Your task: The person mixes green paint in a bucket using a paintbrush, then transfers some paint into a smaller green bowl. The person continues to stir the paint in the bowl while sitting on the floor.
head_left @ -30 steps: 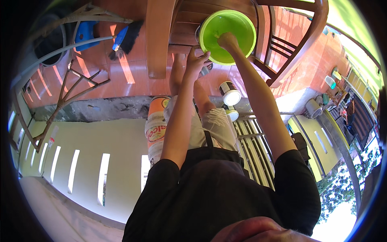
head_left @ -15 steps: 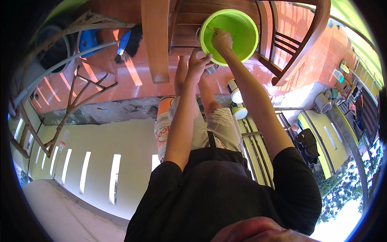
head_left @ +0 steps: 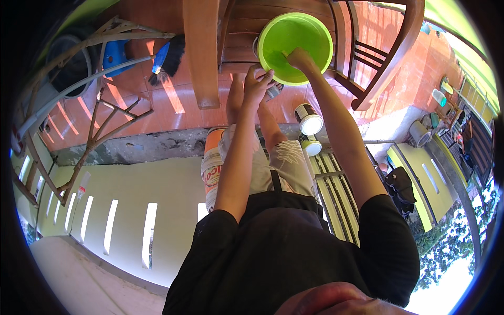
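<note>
A bright green bucket (head_left: pixel 310 39) stands on a brown wooden chair (head_left: pixel 243 25). My right hand (head_left: pixel 299 59) is inside it, fingers bunched on something small and greenish that I cannot make out against the plastic. My left hand (head_left: pixel 257 83) is at the bucket's near-left rim, fingers curled onto its edge. My bare legs show beneath my forearms, beside the chair.
A broom (head_left: pixel 169 60), branches (head_left: pixel 94 136) and a blue plastic item (head_left: pixel 115 55) lie left. Paint cans (head_left: pixel 308 124) stand below the chair on orange tiles, stacked buckets (head_left: pixel 211 168) by my legs. Clutter, including a grey container (head_left: pixel 420 134), stands far right.
My right hand has shifted about inside the bucket and now sits slightly right of where it was half a second ago. My left hand stays at the rim.
</note>
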### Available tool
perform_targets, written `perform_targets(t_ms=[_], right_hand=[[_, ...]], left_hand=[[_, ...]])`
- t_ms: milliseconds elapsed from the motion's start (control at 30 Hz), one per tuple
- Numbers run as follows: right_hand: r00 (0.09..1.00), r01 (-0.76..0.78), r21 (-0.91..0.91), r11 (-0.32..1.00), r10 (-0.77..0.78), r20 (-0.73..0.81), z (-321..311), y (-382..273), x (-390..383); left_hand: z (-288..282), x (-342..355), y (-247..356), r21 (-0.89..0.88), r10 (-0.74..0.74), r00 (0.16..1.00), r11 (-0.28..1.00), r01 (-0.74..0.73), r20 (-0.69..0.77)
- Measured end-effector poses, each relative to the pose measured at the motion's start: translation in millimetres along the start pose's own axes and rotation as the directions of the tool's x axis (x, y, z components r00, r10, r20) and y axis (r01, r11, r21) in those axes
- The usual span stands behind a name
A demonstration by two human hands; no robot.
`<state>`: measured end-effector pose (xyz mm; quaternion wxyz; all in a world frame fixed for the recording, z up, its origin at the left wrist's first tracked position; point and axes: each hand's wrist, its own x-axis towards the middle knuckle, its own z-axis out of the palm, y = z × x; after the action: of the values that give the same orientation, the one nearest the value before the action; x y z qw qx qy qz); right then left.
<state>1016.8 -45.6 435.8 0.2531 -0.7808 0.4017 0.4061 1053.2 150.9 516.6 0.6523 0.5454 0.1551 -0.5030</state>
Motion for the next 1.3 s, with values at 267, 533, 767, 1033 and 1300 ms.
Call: perform_targets(t_ms=[267, 533, 767, 1033, 1300], right_hand=[[0.989, -0.039, 0.150, 0.988, 0.059, -0.132, -30.6, 3.0, -3.9], [0.985, -0.105, 0.246, 0.964, 0.067, 0.159, -30.5, 1.2, -26.2], [0.982, 0.087, -0.056, 0.995, -0.095, -0.164, -64.6, 5.6, -104.8], [0.896, -0.177, 0.950, -0.258, -0.441, 0.047, -75.2, 40.5, -246.3], [0.937, -0.129, 0.716, -0.686, -0.321, -0.140, -41.7, 62.0, -266.1]], left_hand=[[10.9, -26.6, 7.4, 0.225, 0.052, 0.981, 0.974, -0.009, -0.186], [10.9, -39.2, -40.4, 0.148, 0.256, 0.906, 0.965, -0.218, -0.336], [48.9, -67.3, -23.3, 0.031, 0.138, 0.972, 0.990, -0.134, -0.190], [109.0, -108.8, -16.5, -0.281, -0.215, 0.859, 0.884, 0.374, 0.465], [110.2, -114.5, -38.2, 0.112, -0.136, 0.858, 0.989, 0.092, 0.495]])
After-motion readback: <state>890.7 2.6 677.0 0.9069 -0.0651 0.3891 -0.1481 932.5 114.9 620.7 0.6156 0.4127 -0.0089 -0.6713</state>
